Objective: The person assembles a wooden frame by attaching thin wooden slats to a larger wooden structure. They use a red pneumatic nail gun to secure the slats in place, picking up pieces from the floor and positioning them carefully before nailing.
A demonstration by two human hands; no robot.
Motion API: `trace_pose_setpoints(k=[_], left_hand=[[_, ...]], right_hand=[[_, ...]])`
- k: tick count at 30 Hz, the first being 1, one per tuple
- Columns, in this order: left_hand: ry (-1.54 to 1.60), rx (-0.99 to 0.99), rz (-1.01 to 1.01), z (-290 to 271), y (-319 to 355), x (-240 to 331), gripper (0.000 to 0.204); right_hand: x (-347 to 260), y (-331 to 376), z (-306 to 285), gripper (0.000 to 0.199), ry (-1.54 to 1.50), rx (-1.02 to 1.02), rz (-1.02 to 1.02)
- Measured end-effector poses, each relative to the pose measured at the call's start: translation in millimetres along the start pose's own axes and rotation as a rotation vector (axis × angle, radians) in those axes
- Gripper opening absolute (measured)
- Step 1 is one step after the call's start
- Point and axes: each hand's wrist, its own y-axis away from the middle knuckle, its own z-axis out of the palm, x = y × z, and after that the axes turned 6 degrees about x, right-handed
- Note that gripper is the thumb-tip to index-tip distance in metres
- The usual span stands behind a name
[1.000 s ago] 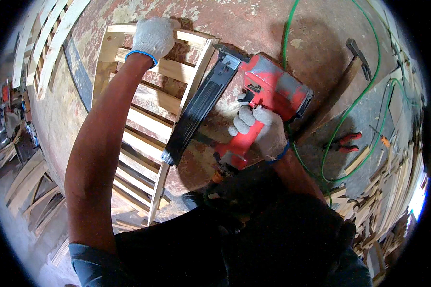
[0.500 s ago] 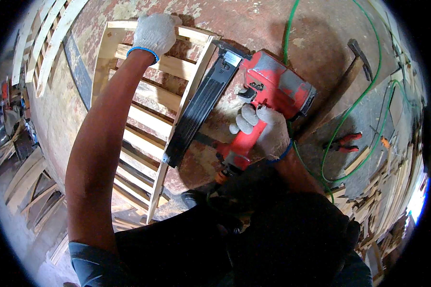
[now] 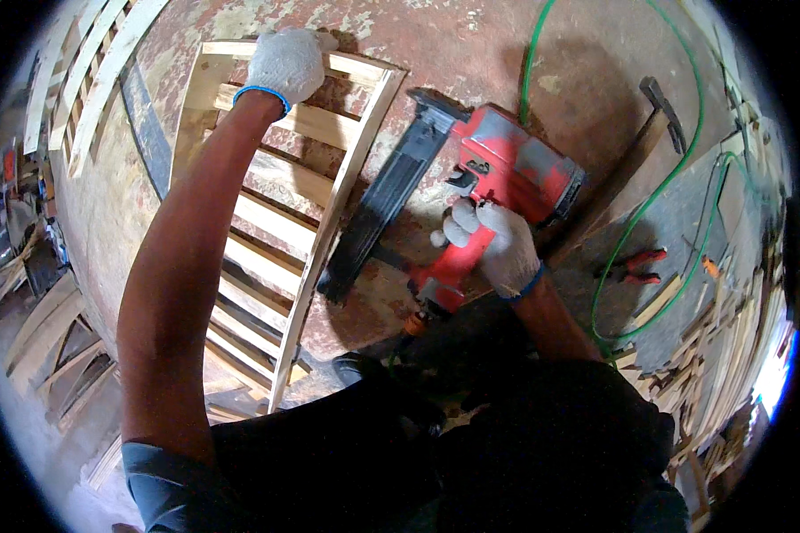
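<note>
In a pale knitted glove, my left hand point(image 3: 286, 67) is closed over the far end rail of a slatted wooden frame point(image 3: 284, 220). The frame lies on the floor, its slats running crosswise between two long side pieces. My right hand point(image 3: 507, 249), gloved the same way, wraps round the handle of a red and grey nail gun point(image 3: 520, 169). The gun's long black magazine point(image 3: 387, 200) slants beside the frame's right side piece, a small gap between them. The left fingers are partly hidden behind the rail.
A hammer point(image 3: 665, 111) lies at the upper right beside a green air hose point(image 3: 700, 115). Red-handled pliers point(image 3: 638, 265) rest inside the hose loop. Wood strips point(image 3: 720, 373) pile up at the right. Another slatted piece point(image 3: 84, 80) is at the far left, with offcuts point(image 3: 49, 333) below.
The nail gun in my right hand has shifted slightly right, so its magazine has come away from the frame's side piece. My left hand stays on the end rail.
</note>
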Motion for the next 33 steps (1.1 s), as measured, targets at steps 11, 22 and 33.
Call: trace_pose_setpoints(k=[11,22,33], left_hand=[[0.281,0.112,-0.011,-55,141,-7,0.062],[0.056,0.207,-0.897,-20,479,-32,0.054],[0.261,-0.221,-1.064,-12,479,-99,0.053]], right_hand=[[-24,41,-4,0.017,0.357,0.236,-0.052],[-82,68,42,0.025,0.824,0.179,0.585],[40,-7,98,0.025,-0.258,-0.386,1.161]])
